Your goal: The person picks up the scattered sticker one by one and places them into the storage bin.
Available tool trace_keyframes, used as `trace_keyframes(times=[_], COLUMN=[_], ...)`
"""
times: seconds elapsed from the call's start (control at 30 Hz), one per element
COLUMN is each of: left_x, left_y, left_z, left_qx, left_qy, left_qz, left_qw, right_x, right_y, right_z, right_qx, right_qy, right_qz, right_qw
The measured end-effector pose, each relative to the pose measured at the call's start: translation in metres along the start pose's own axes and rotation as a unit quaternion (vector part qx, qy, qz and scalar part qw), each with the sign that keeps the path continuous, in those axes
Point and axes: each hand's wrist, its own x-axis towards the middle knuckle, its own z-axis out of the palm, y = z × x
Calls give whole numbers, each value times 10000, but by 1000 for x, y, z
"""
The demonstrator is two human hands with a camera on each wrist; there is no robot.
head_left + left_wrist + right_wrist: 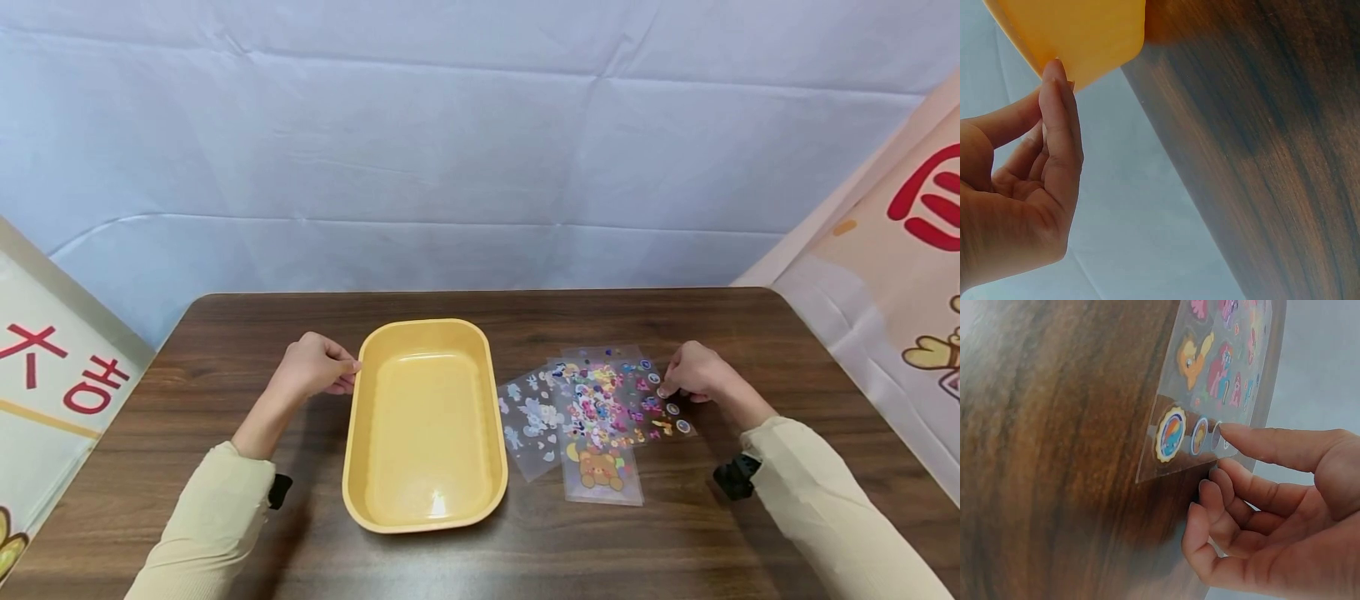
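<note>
At the middle of the table stands a deep yellow plastic tray [427,425] with rounded corners and nothing in it. My left hand [318,364] pinches the tray's left rim between thumb and fingers; the left wrist view shows the fingertips against the yellow wall [1097,37]. To the right of the tray, several clear sticker sheets overlap, with a sheet of colourful pony stickers [1191,381] on top. My right hand [693,372] pinches that sheet's right edge, thumb above and fingers beneath. A bear sticker sheet [600,471] and a pale-patterned sheet [532,421] stick out from under it.
The dark wood-grain table [247,350] ends in front of a pale cloth backdrop [450,150]. Printed banners with red characters hang at the left [60,367] and the right [900,217]. Each wrist wears a black device.
</note>
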Motion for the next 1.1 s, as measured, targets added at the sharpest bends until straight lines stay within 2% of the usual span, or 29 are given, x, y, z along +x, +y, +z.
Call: trace_keyframes(times=[0.57, 0.9, 1.1], left_x=[2, 3, 4], left_y=[-1, -2, -3], left_z=[1, 1, 1], left_qx=[3, -6, -1], left_qy=[-22, -12, -14], left_qz=[-10, -16, -14], left_qw=[10000, 10000, 10000], right_x=[2, 5, 4], right_y=[-2, 5, 2], right_z=[1, 0, 2], right_qx=[140, 224, 247], right_qy=[77, 124, 187], right_qz=[80, -141, -70], right_qw=[9998, 9996, 9995])
